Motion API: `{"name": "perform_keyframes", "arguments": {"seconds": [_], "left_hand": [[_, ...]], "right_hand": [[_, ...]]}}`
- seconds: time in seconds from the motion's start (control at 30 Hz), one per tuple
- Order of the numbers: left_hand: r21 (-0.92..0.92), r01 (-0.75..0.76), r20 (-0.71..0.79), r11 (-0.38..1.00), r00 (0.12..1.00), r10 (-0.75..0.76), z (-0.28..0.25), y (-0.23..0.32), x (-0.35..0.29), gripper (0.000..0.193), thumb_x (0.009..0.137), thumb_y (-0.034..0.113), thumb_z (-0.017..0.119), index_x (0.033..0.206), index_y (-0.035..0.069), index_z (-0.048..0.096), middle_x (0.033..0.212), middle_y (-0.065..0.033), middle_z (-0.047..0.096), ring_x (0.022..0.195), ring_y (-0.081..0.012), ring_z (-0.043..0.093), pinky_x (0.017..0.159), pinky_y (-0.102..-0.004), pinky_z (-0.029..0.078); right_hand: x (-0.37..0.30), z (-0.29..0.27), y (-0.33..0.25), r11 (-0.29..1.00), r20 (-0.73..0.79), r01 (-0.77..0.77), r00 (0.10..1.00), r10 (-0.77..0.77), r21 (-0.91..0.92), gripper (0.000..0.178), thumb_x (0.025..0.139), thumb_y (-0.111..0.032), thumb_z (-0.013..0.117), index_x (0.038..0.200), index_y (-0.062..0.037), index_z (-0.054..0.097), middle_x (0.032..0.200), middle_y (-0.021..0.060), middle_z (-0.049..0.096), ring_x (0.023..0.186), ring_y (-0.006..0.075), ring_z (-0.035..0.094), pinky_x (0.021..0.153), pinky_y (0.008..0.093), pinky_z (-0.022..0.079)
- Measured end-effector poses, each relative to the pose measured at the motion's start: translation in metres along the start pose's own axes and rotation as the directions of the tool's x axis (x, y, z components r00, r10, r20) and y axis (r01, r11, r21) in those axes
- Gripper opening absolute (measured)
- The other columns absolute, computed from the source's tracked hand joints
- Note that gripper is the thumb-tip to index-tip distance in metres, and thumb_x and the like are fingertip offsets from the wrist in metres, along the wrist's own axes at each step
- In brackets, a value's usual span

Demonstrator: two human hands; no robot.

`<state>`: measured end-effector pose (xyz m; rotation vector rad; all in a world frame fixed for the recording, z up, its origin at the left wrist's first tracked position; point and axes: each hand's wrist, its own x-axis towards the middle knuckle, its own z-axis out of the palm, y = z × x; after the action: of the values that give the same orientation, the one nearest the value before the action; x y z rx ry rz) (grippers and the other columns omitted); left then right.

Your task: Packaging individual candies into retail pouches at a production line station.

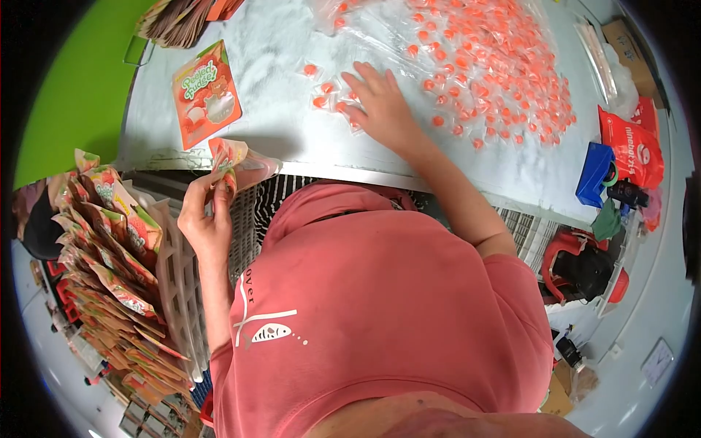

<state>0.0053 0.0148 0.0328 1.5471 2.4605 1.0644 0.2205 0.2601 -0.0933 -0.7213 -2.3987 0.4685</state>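
Observation:
My left hand (206, 215) pinches an orange-red candy pouch (232, 152) at the table's near edge. The pouch is tilted, with its clear side to the right; whether anything lies inside, I cannot tell. Over the table, my right hand (388, 115) is open with fingers spread, its fingertips at a few small wrapped orange candies (320, 102). Another orange pouch (207, 95) with a clear window lies flat on the pale tabletop (274, 69), beyond my left hand. A large heap of the same wrapped candies (496, 80) spreads out to the right of my right hand.
At my left, a white plastic crate (182, 285) stands beside many packed pouches (117, 255). A stack of pouches (174, 22) sits at the far left corner. Red bags (632, 150) and a blue box (595, 174) are at the right edge.

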Motion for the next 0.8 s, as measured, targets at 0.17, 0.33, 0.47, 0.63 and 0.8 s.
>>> {"name": "perform_keyframes", "arguments": {"seconds": [0.17,0.33,0.47,0.63,0.8], "left_hand": [[-0.006,0.078,0.037,0.997,0.996,-0.078,0.002,0.002,-0.001,0.013,0.088,0.001,0.066,0.1,0.003,0.068,0.088,-0.0102,0.069,0.078,-0.0207,0.067,0.072,-0.0305,0.053],[-0.025,0.097,0.01,0.995,0.995,-0.097,-0.004,0.0,-0.001,0.012,0.088,0.001,0.066,0.1,0.004,0.068,0.088,-0.0093,0.069,0.079,-0.0188,0.067,0.072,-0.0299,0.052],[-0.03,0.061,-0.002,0.998,0.998,-0.061,-0.004,-0.007,-0.005,0.012,0.088,0.0,0.066,0.099,0.004,0.068,0.089,-0.0091,0.069,0.079,-0.0178,0.067,0.072,-0.0293,0.052],[-0.027,0.097,0.02,0.995,0.995,-0.097,-0.003,-0.004,-0.003,0.013,0.087,-0.001,0.066,0.099,0.003,0.068,0.089,-0.0098,0.069,0.08,-0.019,0.067,0.073,-0.0295,0.052],[-0.009,0.09,0.009,0.996,0.996,-0.09,-0.006,-0.001,-0.007,0.014,0.087,-0.002,0.066,0.099,0.003,0.068,0.09,-0.0103,0.069,0.08,-0.0201,0.068,0.073,-0.0299,0.053]], "right_hand": [[0.018,0.022,-0.015,0.968,0.198,0.175,0.971,-0.138,-0.182,0.042,0.087,-0.018,0.067,0.128,-0.0099,0.059,0.136,0.0132,0.052,0.129,0.0314,0.048,0.107,0.0573,0.036],[0.014,0.016,-0.003,0.999,-0.078,0.007,0.997,-0.01,-0.031,0.03,0.086,-0.017,0.069,0.114,-0.0087,0.065,0.119,0.0115,0.061,0.111,0.0306,0.058,0.099,0.052,0.043],[0.006,0.001,0.006,0.983,-0.027,-0.098,0.994,0.104,0.157,0.023,0.083,-0.016,0.072,0.105,-0.0083,0.068,0.104,0.0085,0.063,0.097,0.0289,0.061,0.09,0.0464,0.046],[0.015,0.011,0.0,0.999,0.003,0.02,1.0,-0.02,0.031,0.019,0.081,-0.013,0.073,0.099,-0.0075,0.07,0.095,0.0066,0.063,0.092,0.0283,0.061,0.079,0.0404,0.048],[0.029,0.023,-0.015,0.993,0.01,0.088,0.996,-0.089,0.082,0.018,0.081,-0.012,0.072,0.099,-0.0074,0.07,0.095,0.007,0.063,0.09,0.028,0.062,0.078,0.0397,0.05]]}}
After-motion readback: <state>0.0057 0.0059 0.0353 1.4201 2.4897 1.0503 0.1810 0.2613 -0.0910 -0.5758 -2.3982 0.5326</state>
